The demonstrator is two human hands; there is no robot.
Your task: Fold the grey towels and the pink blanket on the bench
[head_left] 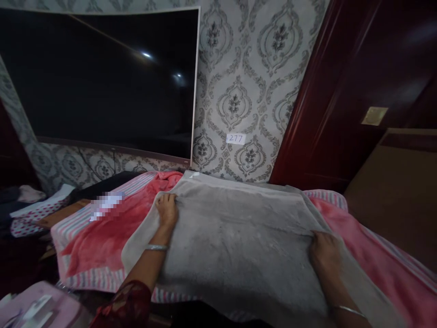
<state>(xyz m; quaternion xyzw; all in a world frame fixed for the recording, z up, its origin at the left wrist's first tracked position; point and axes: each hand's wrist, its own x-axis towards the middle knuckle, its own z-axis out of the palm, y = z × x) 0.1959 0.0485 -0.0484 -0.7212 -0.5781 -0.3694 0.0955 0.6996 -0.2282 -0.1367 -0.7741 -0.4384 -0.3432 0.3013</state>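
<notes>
Grey cloth (pixel 246 255), seemingly mostly spread with creases yet unsmoothed, lies across the pink blanket (pixel 109 250) to its far edge, left hand (pixel 167 209) and right hand (pixel 326 253) each pinching it in a narrow grip.

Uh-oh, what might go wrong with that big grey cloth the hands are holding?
The grey cloth lies over a pink cloth with striped edges, so a tug by the left hand or the right hand might bunch up the one beneath. A silvery bracelet by the left hand is close to the fabric and could perhaps snag it. Creases show between the hands, so the grey cloth may end up wrinkled.
</notes>
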